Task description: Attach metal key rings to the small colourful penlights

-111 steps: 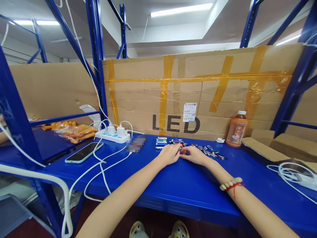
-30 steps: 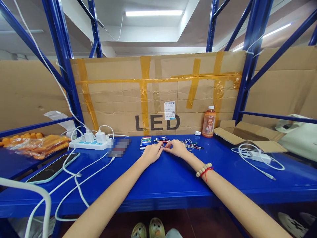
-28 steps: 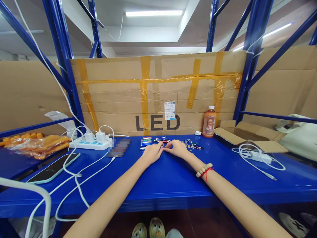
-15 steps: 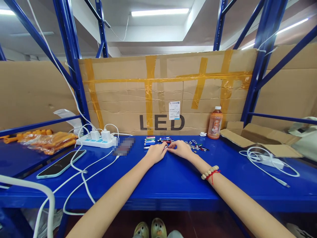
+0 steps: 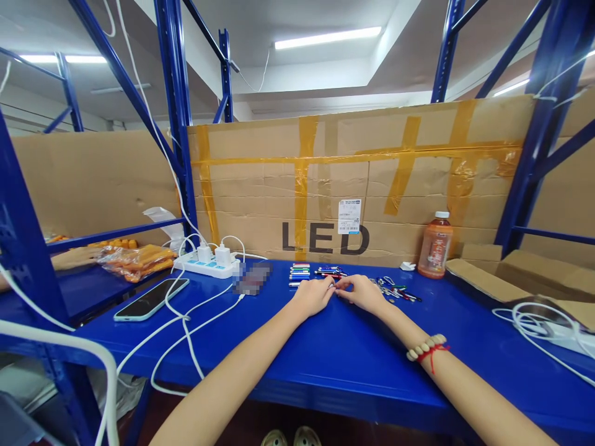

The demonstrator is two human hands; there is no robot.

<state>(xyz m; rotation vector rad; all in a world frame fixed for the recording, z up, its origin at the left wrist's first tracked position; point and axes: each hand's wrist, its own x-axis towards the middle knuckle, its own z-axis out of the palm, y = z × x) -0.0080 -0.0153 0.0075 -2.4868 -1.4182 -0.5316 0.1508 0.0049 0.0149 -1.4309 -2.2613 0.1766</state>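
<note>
My left hand [image 5: 315, 296] and my right hand [image 5: 360, 293] meet fingertip to fingertip above the blue shelf top. Pinched between them is a small silvery piece [image 5: 331, 285], mostly covered by my fingers, so its kind cannot be made out. Just beyond my left hand, several slim metallic tubes [image 5: 300, 273] in green, red, blue and silver lie stacked in a neat row. Another loose bunch of coloured tubes [image 5: 329, 271] sits behind my fingertips. To the right of my right hand is a scattered pile of metal clips and small coloured pieces [image 5: 395, 288].
Left of my hands are a phone [image 5: 151, 300], white cables [image 5: 186, 317], a power strip [image 5: 209, 267] and a blurred-out flat object [image 5: 253, 279]. An orange drink bottle [image 5: 435, 246] and an open cardboard box [image 5: 534, 272] stand right. A cardboard wall [image 5: 260, 198] closes the back.
The view has turned slightly left and upward, so everything appears shifted rightward. Both hands keep their fingertip hold on the small silvery piece.
</note>
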